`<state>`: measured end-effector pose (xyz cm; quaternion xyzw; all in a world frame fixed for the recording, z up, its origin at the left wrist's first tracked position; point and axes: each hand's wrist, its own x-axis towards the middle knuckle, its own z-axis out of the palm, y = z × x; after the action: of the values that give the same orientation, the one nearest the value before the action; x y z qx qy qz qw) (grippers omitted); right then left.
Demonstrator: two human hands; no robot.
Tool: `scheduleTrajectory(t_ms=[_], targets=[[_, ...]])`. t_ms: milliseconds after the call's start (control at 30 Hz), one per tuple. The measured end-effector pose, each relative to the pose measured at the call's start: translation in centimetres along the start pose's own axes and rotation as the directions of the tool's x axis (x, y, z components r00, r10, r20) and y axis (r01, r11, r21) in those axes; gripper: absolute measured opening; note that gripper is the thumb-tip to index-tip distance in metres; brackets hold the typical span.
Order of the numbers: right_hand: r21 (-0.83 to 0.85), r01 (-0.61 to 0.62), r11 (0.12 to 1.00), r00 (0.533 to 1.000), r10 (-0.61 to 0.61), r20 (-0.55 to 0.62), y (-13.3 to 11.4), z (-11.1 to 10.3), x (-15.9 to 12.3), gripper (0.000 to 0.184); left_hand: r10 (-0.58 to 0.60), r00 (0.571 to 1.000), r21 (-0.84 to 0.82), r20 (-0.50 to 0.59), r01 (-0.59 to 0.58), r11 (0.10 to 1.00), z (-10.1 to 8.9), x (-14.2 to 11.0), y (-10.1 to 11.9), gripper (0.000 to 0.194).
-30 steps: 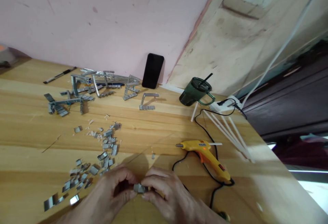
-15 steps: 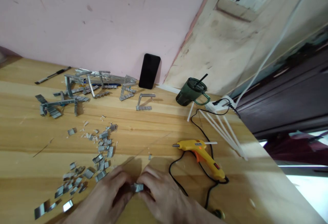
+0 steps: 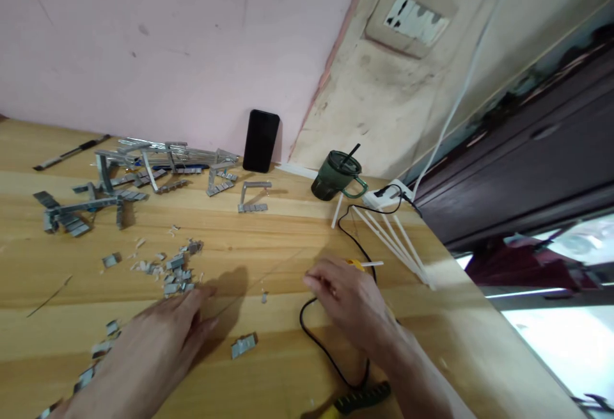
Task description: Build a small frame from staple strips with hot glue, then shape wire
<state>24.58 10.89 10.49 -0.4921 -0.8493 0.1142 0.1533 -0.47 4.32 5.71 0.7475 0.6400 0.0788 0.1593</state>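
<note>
My left hand (image 3: 158, 339) is open over the left of the table, thumb and forefinger apart, touching or just above small metal pieces (image 3: 177, 275). Its palm hides part of that scatter. A short strip of joined metal pieces (image 3: 244, 345) lies on the wood between my hands, touched by neither. Over the glue gun (image 3: 355, 264) is my right hand (image 3: 350, 297), fingers curled and thumb close to the forefinger; what they hold, if anything, is hidden. Most of the yellow gun is behind this hand, with its white glue stick (image 3: 373, 263) showing past the knuckles.
Bent metal-strip frames (image 3: 86, 205) stand at the back left, beside a pen (image 3: 71, 152). A black phone (image 3: 261, 141) leans on the wall. A green mug (image 3: 336, 176), a power strip (image 3: 388, 195), glue sticks (image 3: 393, 246) and a black-and-yellow handled tool (image 3: 362, 398) lie rightward.
My hands have parted and let go of the small metal strip, which now lies on the table. The left moved to the scattered pieces, the right over the glue gun. The view shifted right.
</note>
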Motion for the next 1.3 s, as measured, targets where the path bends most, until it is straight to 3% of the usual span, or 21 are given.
scheduleTrajectory(t_ms=[133, 267, 400, 467, 567, 600, 700, 833, 900, 1033, 1300], targets=[[-0.019, -0.050, 0.999, 0.998, 0.050, 0.025, 1.5, -0.7, 0.2, 0.014, 0.103, 0.993, 0.170, 0.066, -0.112, 0.979, -1.2, 1.7, 1.9, 0.020], [-0.020, -0.016, 1.000, 0.997, 0.018, 0.076, 1.0, -0.3, 0.0, 0.015, 0.226, 0.973, 0.196, 0.038, -0.229, 0.953, -0.3, 2.8, 3.8, 0.030], [-0.013, -0.029, 1.000, 0.996, 0.030, 0.082, 0.4, -0.5, -0.1, 0.014, 0.506, 0.862, 0.118, 0.031, -0.506, 0.855, 1.2, 3.1, 4.3, 0.060], [-0.009, -0.024, 1.000, 0.996, 0.024, 0.081, 0.4, -0.8, -0.1, 0.013, 0.579, 0.814, 0.118, 0.037, -0.579, 0.807, 1.5, 3.1, 3.6, 0.055], [-0.008, -0.023, 1.000, 0.996, 0.024, 0.086, 0.5, -1.1, -0.1, 0.013, 0.601, 0.799, 0.219, 0.002, -0.587, 0.779, 0.8, 2.9, 1.9, 0.033], [-0.007, -0.025, 1.000, 0.996, 0.026, 0.089, 0.5, -1.2, -0.1, 0.013, 0.578, 0.815, 0.263, -0.052, -0.547, 0.795, 0.4, 2.8, 1.4, 0.020], [-0.013, -0.030, 0.999, 0.995, 0.031, 0.091, 0.5, -1.1, 0.3, 0.013, 0.491, 0.865, 0.372, -0.097, -0.426, 0.825, -1.2, 3.0, 0.7, 0.028], [-0.036, -0.046, 0.998, 0.997, 0.048, 0.068, 0.7, -0.8, 1.1, 0.013, 0.352, 0.932, 0.324, -0.088, -0.307, 0.895, -1.6, 4.4, 2.9, 0.025], [-0.051, -0.072, 0.996, 0.997, 0.074, 0.036, 1.1, -1.0, 1.2, 0.013, 0.337, 0.937, 0.310, -0.087, -0.296, 0.903, -1.0, 5.4, 4.5, 0.015], [-0.065, -0.138, 0.988, 0.990, 0.137, -0.020, 2.2, -1.9, 0.9, 0.014, 0.299, 0.950, 0.309, -0.086, -0.260, 0.915, 0.1, 7.5, 6.1, 0.018], [-0.061, -0.187, 0.980, 0.982, 0.186, -0.030, 3.0, -2.0, 1.0, 0.012, 0.232, 0.971, 0.264, -0.064, -0.208, 0.942, -0.9, 7.5, 3.7, 0.022]])
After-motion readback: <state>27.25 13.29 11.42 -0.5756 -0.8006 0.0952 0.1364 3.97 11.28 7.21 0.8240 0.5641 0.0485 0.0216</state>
